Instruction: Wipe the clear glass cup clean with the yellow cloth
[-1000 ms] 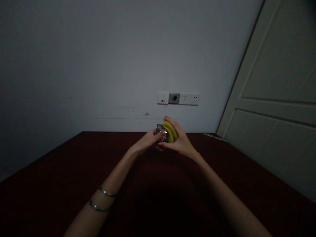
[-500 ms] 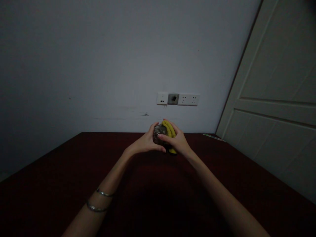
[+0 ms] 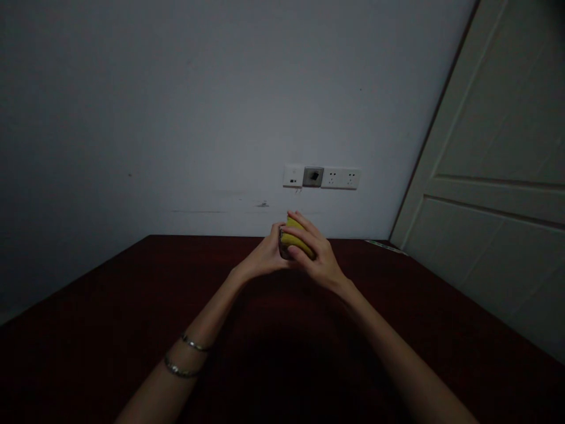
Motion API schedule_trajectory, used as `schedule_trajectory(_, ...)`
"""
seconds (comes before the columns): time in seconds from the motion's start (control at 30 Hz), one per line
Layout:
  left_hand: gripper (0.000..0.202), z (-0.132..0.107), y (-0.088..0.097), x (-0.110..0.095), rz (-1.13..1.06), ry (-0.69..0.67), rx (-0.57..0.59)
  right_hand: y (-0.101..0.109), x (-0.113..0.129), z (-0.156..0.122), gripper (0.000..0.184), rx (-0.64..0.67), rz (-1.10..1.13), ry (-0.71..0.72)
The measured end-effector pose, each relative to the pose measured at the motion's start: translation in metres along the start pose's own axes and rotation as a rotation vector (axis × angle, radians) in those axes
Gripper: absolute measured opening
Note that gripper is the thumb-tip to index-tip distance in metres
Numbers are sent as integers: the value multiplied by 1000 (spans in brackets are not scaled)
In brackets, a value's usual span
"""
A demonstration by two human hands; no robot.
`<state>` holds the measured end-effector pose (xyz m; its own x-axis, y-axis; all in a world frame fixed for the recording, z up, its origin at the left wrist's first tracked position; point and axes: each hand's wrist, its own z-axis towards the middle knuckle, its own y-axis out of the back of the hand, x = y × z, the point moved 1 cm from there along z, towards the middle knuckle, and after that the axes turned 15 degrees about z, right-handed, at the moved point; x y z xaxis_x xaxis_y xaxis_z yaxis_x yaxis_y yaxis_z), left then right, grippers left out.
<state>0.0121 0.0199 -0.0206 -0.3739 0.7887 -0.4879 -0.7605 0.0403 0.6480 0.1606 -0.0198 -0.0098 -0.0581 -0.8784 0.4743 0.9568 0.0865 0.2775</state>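
My left hand [image 3: 265,254] grips a small dark, glossy object [image 3: 283,252] with glints on its surface. Its kind cannot be made out, since the fingers and a cloth cover most of it. A yellow cloth [image 3: 296,237] lies under the fingers of my right hand [image 3: 323,259], pressed against the object's right and near side. Both hands are close together above the far part of the dark red tabletop [image 3: 198,282]. Two silvery bangles [image 3: 180,368] circle my left forearm.
Behind the table rises a pale wall [image 3: 220,118] with a row of sockets and a switch plate [image 3: 321,176]. On the right stands a light panelled door [image 3: 494,176]. A thin flat strip [image 3: 386,247] lies at the table's far right edge.
My right hand has turned and shifted the yellow cloth across the dark object, covering more of it. The cloth's lower hanging end no longer shows. The view has shifted slightly.
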Motion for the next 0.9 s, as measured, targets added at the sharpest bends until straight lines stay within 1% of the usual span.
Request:
schedule_trajectory(0.03,84,0,0,-1,12,-1,-8,-1,0,0,33,-7,0,17)
schedule_trajectory(0.1,87,1,0,-4,46,1,-16,0,-4,2,28,-94,56,-4)
schedule_trajectory(0.17,91,1,1,-9,85,-11,-6,3,-12,5,26,-231,179,-105)
schedule_trajectory(0.23,92,1,3,-14,129,-47,2,5,-21,8,30,-329,321,-247)
schedule_trajectory(0.3,92,2,4,-18,165,-79,5,7,-27,10,31,-369,411,-344)
schedule_trajectory(0.33,92,2,4,-19,177,-88,7,7,-27,10,30,-375,419,-349)
schedule_trajectory(0.4,90,2,4,-19,186,-100,3,7,-22,9,25,-361,353,-274)
schedule_trajectory(0.47,89,2,3,-17,174,-90,1,6,-12,8,21,-294,215,-141)
schedule_trajectory(0.53,87,2,2,-13,153,-57,5,5,-3,6,21,-180,64,-10)
schedule_trajectory(0.6,78,2,1,-8,158,-37,7,3,4,4,24,-28,-62,96)
schedule_trajectory(0.67,67,2,0,-4,190,-47,2,2,7,3,26,96,-139,164)
schedule_trajectory(0.7,64,2,0,-3,206,-47,-2,1,7,3,26,121,-152,179)
schedule_trajectory(0.73,64,2,0,-2,215,-38,-7,0,7,4,25,109,-148,180)
schedule_trajectory(0.77,67,2,0,-2,212,-23,-15,0,6,4,24,63,-128,165)
schedule_trajectory(0.83,76,2,0,-5,190,7,-30,0,2,6,22,-75,-56,99)
schedule_trajectory(0.9,82,2,0,-9,174,9,-38,0,-4,9,20,-201,38,-4)
